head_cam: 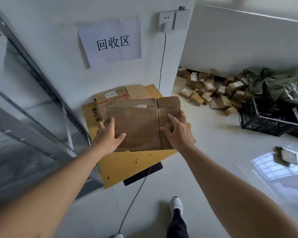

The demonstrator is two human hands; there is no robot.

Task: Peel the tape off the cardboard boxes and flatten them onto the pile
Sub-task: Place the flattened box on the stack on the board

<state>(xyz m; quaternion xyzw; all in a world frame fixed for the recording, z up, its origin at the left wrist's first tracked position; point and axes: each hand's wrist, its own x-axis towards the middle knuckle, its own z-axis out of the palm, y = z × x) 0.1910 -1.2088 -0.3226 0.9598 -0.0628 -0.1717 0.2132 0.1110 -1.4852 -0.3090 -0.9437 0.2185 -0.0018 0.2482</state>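
A flattened brown cardboard box (138,124) lies on top of a pile of flat cardboard (124,162) against the white wall. My left hand (108,136) grips its near left corner, thumb on top and fingers along the left edge. My right hand (177,133) presses flat on its right part, fingers spread. Another flattened box with a white label (110,97) shows from under it at the back. The pile's bottom sheet is a large yellow cardboard.
Many small taped cardboard boxes (208,90) lie heaped on the floor at the right wall. A black plastic crate (272,117) with green bags (279,83) stands beyond them. One flat box piece (286,155) lies on the glossy floor. A black cable (138,189) hangs from the wall socket.
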